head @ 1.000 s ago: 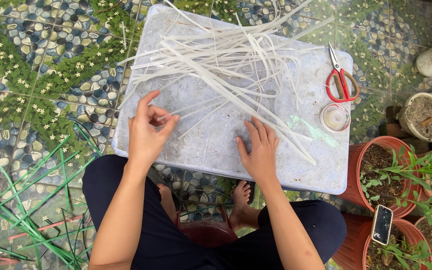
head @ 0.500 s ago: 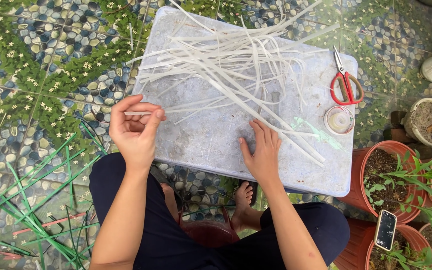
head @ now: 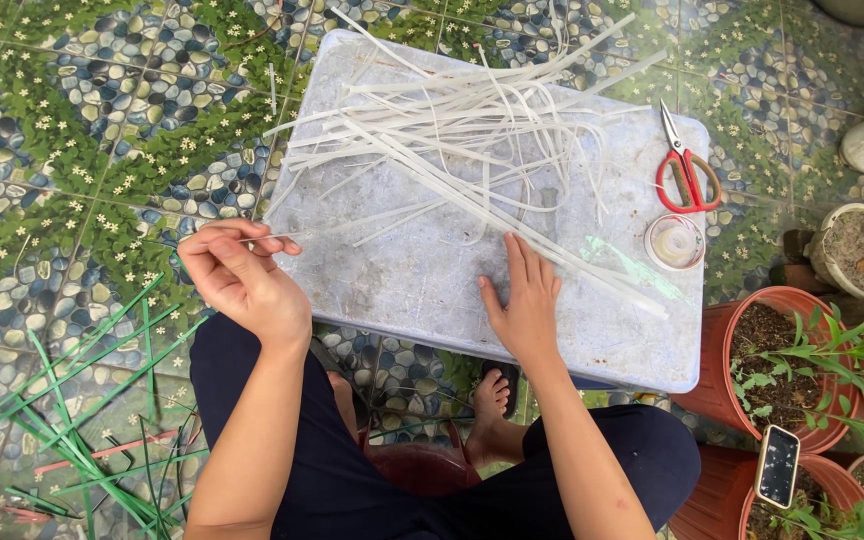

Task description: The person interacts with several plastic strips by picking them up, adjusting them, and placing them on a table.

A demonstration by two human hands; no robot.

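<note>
Nearest you, by your knees, green strips (head: 82, 420) lie scattered on the pebble-patterned tiles (head: 72, 150), off the work surface. Your left hand (head: 242, 275) hovers just off the near left corner of the white foam board (head: 402, 280), fingers curled and pinching 1 thin pale strip (head: 277, 237) by its end; the rest of that strip reaches onto the board. Your right hand (head: 527, 300) lies flat and open on the board's near edge, fingers spread, gripping nothing and pressing down beside the long strips. Beyond both hands, the pile of white strips (head: 462, 130) is spread loose and crossed over the far half of the board, so I judge only 1 piece has been singled out and nearly the whole pile remains to be handled. At the far right sit red-handled scissors (head: 687, 175) and a small round tape roll (head: 674, 242), both untouched.
</note>
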